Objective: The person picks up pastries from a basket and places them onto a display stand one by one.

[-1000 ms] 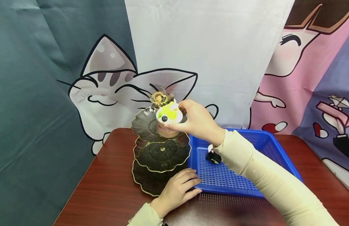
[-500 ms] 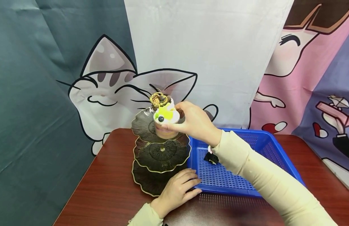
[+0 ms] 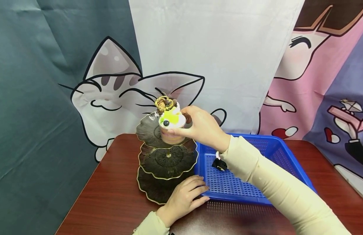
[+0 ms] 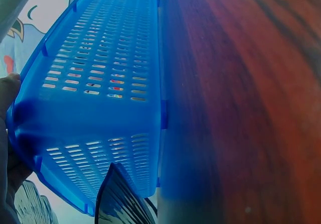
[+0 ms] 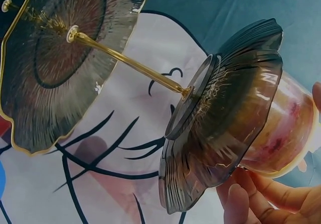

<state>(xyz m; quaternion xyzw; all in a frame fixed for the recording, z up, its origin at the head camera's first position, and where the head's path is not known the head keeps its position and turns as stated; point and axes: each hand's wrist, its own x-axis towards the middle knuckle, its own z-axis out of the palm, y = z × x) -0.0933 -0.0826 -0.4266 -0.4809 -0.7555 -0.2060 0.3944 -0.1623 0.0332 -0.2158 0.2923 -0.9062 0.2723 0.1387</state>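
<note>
My right hand (image 3: 200, 125) holds a dessert cup (image 3: 172, 135) by its side, thumb in front, over the top plate of a three-tier stand. White cream, a yellow topping and a dark berry fill its top. In the right wrist view, the cup (image 5: 281, 128) shows pink and yellow layers beside the smoky fluted top plate (image 5: 235, 108), fingers (image 5: 281, 194) at its side. Behind the cup are the stand's gold ring handle (image 3: 163, 103) and brown decorations, partly hidden. My left hand (image 3: 184, 197) rests at the near left corner of a blue basket (image 3: 237, 197), fingers extended.
The stand's middle plate (image 3: 157, 160) and bottom plate (image 3: 153, 187) have wavy gold rims and touch or nearly touch the basket's left side. A small black item (image 3: 219, 164) with a pink and white part lies in the basket. Behind the wooden table (image 3: 110, 192) hangs a cartoon-printed cloth (image 3: 222, 65).
My right hand has moved slightly left with the dessert cup, bringing it further over the top plate; over the last half second it barely moves. The left hand stays at the basket corner.
</note>
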